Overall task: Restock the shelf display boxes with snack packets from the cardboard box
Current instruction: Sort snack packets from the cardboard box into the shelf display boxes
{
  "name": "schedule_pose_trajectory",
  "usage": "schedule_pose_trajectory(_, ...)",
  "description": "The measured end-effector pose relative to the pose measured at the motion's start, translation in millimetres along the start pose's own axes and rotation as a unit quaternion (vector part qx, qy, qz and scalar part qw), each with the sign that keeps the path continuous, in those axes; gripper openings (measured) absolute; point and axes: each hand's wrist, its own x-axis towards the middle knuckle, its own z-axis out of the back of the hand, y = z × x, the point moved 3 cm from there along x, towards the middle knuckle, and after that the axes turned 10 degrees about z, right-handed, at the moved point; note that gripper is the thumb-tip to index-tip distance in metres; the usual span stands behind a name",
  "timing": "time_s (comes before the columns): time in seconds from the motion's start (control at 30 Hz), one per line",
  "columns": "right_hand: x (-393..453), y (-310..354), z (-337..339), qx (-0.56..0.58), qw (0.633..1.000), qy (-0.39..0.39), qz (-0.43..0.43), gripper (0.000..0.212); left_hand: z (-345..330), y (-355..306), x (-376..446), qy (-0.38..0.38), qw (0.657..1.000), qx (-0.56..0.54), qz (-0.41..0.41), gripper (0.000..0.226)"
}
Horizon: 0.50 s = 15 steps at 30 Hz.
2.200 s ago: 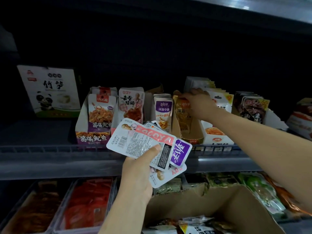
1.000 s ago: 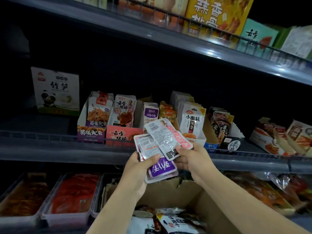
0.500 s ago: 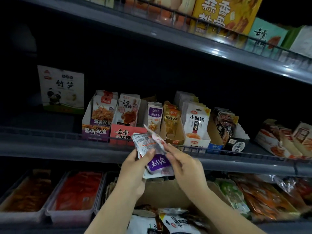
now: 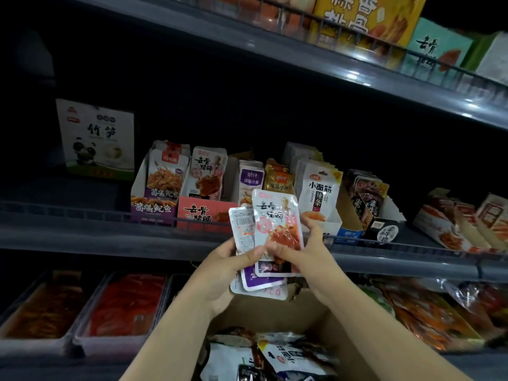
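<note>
My left hand (image 4: pixel 228 266) grips a small stack of snack packets (image 4: pixel 257 283), a purple one among them, in front of the middle shelf. My right hand (image 4: pixel 303 250) pinches a pink pork-trotter packet (image 4: pixel 277 224), face towards me, at the front of that stack. Just behind on the shelf stands the matching pink display box (image 4: pixel 200 213) with the same packets upright. Beside it are a purple display box (image 4: pixel 154 207) on the left and a purple fish packet row (image 4: pixel 251 180) on the right. The cardboard box (image 4: pixel 310 314) with loose packets lies below my arms.
Further display boxes of gluten strips (image 4: pixel 319 193) and dark packets (image 4: pixel 368 199) fill the shelf to the right. A panda bag (image 4: pixel 96 138) stands far left. A wire rail (image 4: pixel 82 215) edges the shelf. Trays of red snacks (image 4: pixel 123 306) sit on the lower shelf.
My right hand came back from the shelf to the stack, took the pink packet and turned it from its printed back to face me. The view tilted upward.
</note>
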Motion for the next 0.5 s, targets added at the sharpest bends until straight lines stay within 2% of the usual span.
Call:
schedule_pose_trajectory(0.07,0,-3,2,0.132,0.987,0.029,-0.091,0.055,1,1,0,0.008,1.000,0.005,0.019,0.047)
schedule_pose_trajectory(0.13,0,-5,6,0.174,0.977,0.039,-0.119,0.037,1,2,1,0.005,0.999,0.016,0.030,0.043)
schedule_pose_trajectory(0.23,2,-9,16,0.217,0.968,0.028,-0.124,0.041,5,0,3,-0.038,0.999,0.032,0.022,0.026)
schedule_pose_trajectory(0.33,3,-14,24,0.252,0.960,-0.008,-0.119,0.048,13,-1,6,-0.084,0.996,-0.010,0.018,0.021)
schedule_pose_trajectory(0.5,4,-21,36,0.312,0.941,-0.084,-0.101,0.027,27,-3,9,-0.147,0.986,-0.076,0.002,0.016)
